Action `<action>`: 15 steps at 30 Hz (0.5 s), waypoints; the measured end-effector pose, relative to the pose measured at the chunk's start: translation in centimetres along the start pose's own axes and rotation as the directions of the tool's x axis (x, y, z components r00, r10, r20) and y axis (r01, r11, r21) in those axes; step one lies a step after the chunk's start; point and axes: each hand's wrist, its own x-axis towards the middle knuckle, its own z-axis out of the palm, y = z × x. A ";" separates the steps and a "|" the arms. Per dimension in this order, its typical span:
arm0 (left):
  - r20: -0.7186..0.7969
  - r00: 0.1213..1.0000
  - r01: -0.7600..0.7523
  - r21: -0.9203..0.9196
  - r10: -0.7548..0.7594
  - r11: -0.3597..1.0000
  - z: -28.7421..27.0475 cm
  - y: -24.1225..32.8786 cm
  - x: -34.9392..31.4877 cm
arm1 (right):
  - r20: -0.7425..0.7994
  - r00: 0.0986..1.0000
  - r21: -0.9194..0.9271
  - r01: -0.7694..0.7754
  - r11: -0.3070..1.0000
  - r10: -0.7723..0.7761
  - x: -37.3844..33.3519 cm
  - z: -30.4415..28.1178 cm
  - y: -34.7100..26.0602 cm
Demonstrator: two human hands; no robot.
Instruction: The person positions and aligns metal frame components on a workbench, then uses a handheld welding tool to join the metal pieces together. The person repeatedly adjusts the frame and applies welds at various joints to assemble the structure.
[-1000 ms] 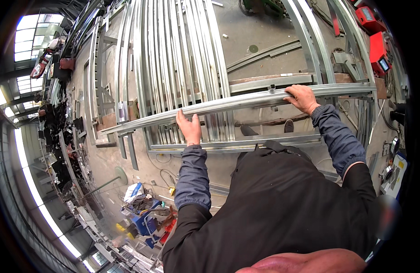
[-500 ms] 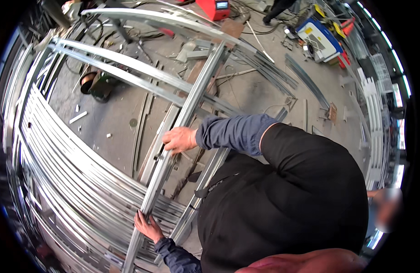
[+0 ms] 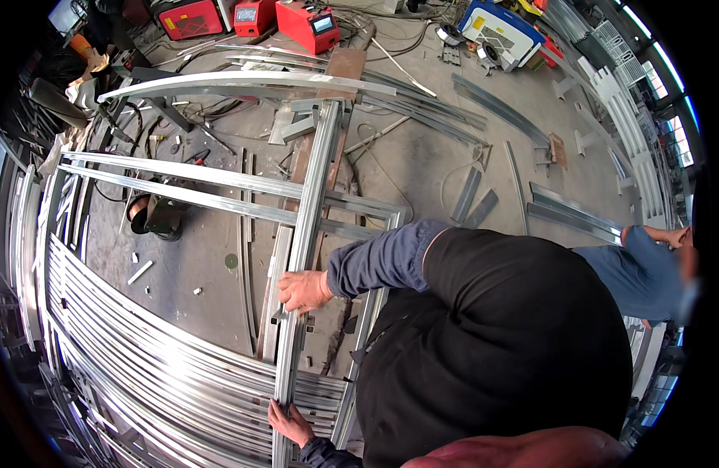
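A long silver metal bar point(image 3: 313, 187), ribbed along its length, runs from the top middle to the lower edge, lying across a frame of metal bars. My right hand point(image 3: 306, 291) lies over its middle with curled fingers gripping it. Beside those fingers a small dark piece point(image 3: 278, 317) sticks out at the bar's left edge. Lower down, my left hand point(image 3: 292, 425) holds the same bar, its fingers at the left edge. Several parallel silver bars point(image 3: 172, 355) fill the frame to the left. Two crossbars point(image 3: 196, 179) reach from the long bar to the frame's far left side.
Red machines point(image 3: 306, 28) stand at the back, with a blue and white machine point(image 3: 496, 35) to their right. A wire spool point(image 3: 145, 214) sits on the floor inside the frame. Loose metal strips point(image 3: 500, 109) lie at the right. Another person point(image 3: 636, 273) is at the right edge.
My view has turned, so the bar stands more upright in the picture. Both hands keep their hold on it. The other person's blue-grey clothing shows more at the right.
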 end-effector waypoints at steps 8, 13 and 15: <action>0.025 1.000 -0.004 0.014 0.003 1.000 0.1 0.1 0.3 | 0.007 1.000 0.106 0.002 0.994 -0.003 0.2 0.7 0.2; 0.053 0.998 -0.020 0.033 0.018 0.999 0.0 0.8 0.2 | -0.017 0.999 0.080 0.034 0.996 -0.032 -0.1 0.9 0.5; 0.046 0.998 -0.055 0.095 0.051 0.994 1.0 -0.5 0.0 | -0.064 0.996 0.059 0.068 0.996 -0.064 -0.2 0.7 0.5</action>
